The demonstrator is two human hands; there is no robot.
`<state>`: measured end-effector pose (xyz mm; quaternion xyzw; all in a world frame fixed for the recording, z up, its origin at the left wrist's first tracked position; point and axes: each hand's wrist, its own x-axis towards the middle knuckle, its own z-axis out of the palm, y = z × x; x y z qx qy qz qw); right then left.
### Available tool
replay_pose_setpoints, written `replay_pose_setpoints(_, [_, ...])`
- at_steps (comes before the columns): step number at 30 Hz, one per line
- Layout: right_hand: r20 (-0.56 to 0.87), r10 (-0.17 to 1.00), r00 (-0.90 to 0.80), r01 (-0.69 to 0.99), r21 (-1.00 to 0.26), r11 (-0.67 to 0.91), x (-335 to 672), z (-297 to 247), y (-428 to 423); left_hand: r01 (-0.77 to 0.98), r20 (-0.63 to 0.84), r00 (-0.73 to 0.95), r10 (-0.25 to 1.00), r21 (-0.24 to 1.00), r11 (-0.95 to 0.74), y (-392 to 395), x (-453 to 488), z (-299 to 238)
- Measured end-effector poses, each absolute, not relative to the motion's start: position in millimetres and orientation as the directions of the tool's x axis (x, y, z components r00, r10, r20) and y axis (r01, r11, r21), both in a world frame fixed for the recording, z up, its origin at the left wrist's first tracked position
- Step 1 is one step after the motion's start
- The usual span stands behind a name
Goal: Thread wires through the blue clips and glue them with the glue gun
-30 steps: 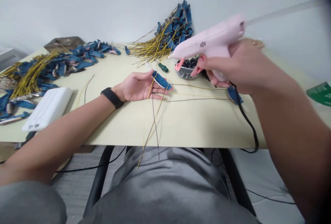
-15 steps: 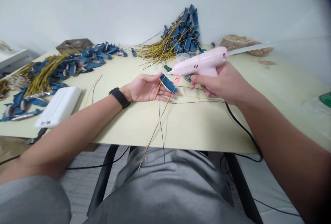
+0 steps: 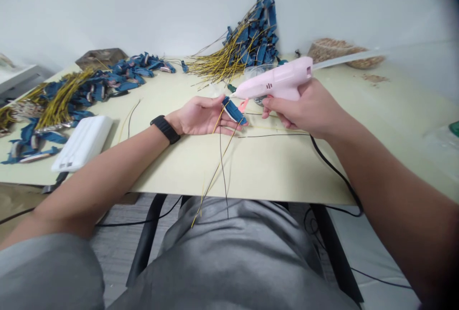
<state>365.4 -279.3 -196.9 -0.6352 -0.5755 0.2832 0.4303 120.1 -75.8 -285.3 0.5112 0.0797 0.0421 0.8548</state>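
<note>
Glue gun [image 3: 276, 80] nozzle close beside a blue piece [image 3: 234, 109], centre of the frame.
The right hand [image 3: 311, 114] is wrapped around the gun's handle; the left hand [image 3: 201, 116], palm up, holds the piece between thumb and fingers, thin wires [image 3: 231, 144] trailing towards bottom centre. This looks like gluing the upper end, calling next for a steady palm and exact nozzle placement; contact cannot be told.

Workshop, pale worktable [image 3: 179, 169], pink glue gun [image 3: 274, 82], 2 heaps of wired blue pieces [image 3: 263, 37]
</note>
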Motion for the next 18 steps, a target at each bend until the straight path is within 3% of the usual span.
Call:
replay_pose_setpoints(9, [0.129,0.969,0.212,0.463,-0.886,0.017,364.3,-196.5,-283.0,0.071,-0.187,0.966,0.178,0.856,0.513,-76.4,122.9,-278.5])
replay_pose_setpoints(18, [0.157,0.970,0.185,0.464,-0.884,0.055,363.4,-196.3,-282.2,0.049,-0.156,0.972,0.176,0.866,0.497,-74.2,121.3,-280.3])
